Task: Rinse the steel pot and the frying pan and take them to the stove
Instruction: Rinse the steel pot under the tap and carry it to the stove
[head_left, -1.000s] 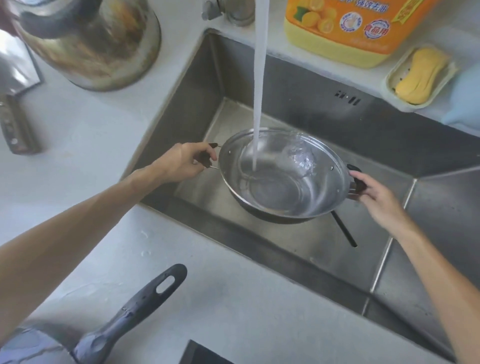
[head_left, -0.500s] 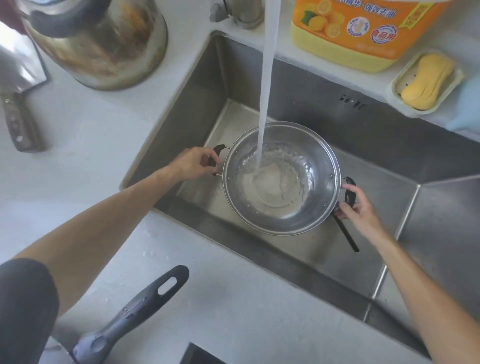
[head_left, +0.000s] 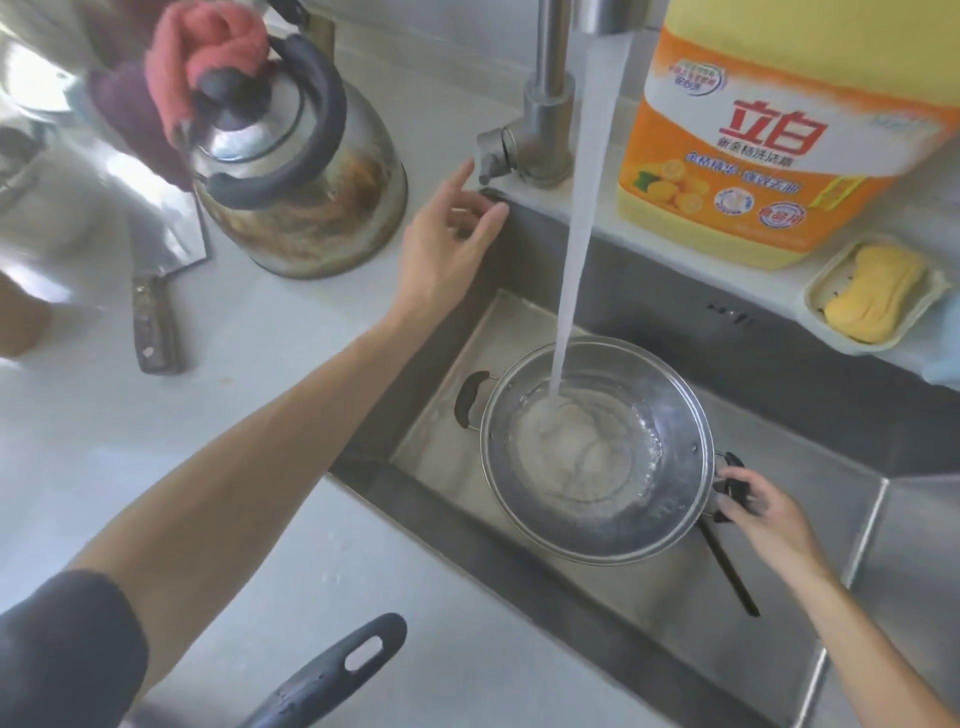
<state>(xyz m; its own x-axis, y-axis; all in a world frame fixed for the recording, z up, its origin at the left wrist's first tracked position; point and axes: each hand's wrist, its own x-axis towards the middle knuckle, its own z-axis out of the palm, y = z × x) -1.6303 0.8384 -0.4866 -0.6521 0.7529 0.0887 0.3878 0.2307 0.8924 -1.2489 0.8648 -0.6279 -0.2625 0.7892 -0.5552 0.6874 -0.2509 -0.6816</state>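
Reaching with spread fingers, left hand (head_left: 445, 244) lies just left of the tap lever (head_left: 493, 150); right hand (head_left: 763, 512) grips the steel pot (head_left: 595, 452) handle below it.

The steel pot (head_left: 597, 452) is taking up the middle of the sink (head_left: 810, 613), with the water stream (head_left: 576, 249) falling into it from the tap (head_left: 545, 104) above. A dark utensil (head_left: 727, 566) is lying on the sink floor just right of the pot. Bare sink floor is showing left of the pot's free handle and toward the right wall. The left hand (head_left: 441, 244) is hovering in the gap between the kettle (head_left: 306, 171) and the tap lever. Behind the sink, the detergent jug (head_left: 769, 135) and soap dish (head_left: 872, 296) are crowding the ledge. On the table (head_left: 260, 415), a cleaver (head_left: 156, 291) is lying at the left and the frying pan handle (head_left: 332, 670) is jutting in from the near edge.
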